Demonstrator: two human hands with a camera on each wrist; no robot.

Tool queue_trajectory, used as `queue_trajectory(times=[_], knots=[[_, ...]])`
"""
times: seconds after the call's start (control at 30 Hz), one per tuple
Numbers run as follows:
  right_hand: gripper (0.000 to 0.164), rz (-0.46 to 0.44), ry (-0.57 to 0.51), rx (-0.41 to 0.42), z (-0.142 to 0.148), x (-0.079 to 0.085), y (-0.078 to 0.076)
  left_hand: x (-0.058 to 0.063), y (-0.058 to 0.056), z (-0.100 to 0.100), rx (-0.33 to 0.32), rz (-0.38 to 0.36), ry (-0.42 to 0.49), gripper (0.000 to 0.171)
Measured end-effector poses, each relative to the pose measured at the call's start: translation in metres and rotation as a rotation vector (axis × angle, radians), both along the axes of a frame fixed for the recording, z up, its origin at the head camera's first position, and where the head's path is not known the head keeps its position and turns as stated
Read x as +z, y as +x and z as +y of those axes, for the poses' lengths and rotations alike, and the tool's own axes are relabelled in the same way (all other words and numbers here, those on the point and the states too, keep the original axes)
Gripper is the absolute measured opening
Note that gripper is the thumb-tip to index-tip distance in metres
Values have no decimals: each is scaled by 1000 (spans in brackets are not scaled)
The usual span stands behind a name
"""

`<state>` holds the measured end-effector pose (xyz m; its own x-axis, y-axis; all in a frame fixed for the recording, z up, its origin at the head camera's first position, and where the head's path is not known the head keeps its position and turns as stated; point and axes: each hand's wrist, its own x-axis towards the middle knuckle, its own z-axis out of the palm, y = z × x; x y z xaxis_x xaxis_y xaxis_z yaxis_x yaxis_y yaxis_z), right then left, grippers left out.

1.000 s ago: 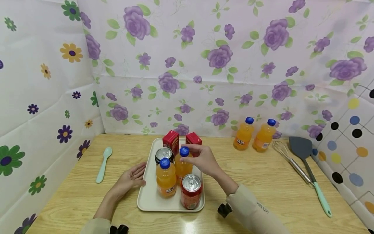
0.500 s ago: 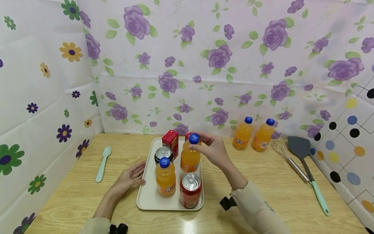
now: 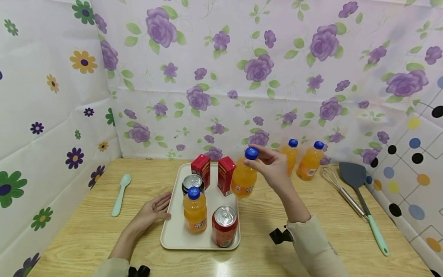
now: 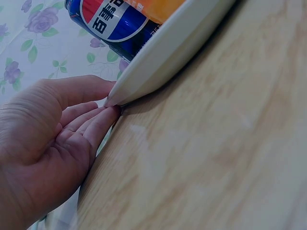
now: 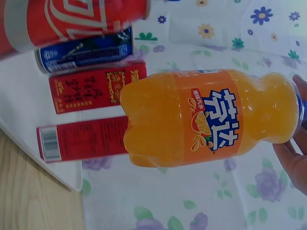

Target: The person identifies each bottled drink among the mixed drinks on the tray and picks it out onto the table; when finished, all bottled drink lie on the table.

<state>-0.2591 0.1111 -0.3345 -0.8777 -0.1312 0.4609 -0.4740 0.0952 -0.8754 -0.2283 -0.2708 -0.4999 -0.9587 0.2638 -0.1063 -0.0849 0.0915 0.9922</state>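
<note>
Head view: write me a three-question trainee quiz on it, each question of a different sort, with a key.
1. What does the right hand hold?
A) a red metal can
B) a blue-capped clear plastic bottle of orange drink
C) a red box-shaped carton

2. True or false: the pale green spoon lies on the cream rectangular tray.

3. Count: including the held one, how many such bottles show?

Key:
1. B.
2. False; the spoon lies on the wood-grain table, left of the tray.
3. Four: the held bottle, the tray bottle and two back bottles toward the right.
</note>
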Motion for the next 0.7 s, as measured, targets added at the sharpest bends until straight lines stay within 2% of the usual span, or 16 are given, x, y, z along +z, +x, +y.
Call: queue_trajectory(times=[0.27,0.53,0.7], knots=[[42,-32,-32,-101,38,1,1,-2,-2,-1,-2,-5,-20,88],[47,-50,97,-243,84,-9,1,-1,-2,0,13,-19,-13,89],[47,-73,138,-346,115,-18,-2,-2,-1,-1,17,-25,-5,88]])
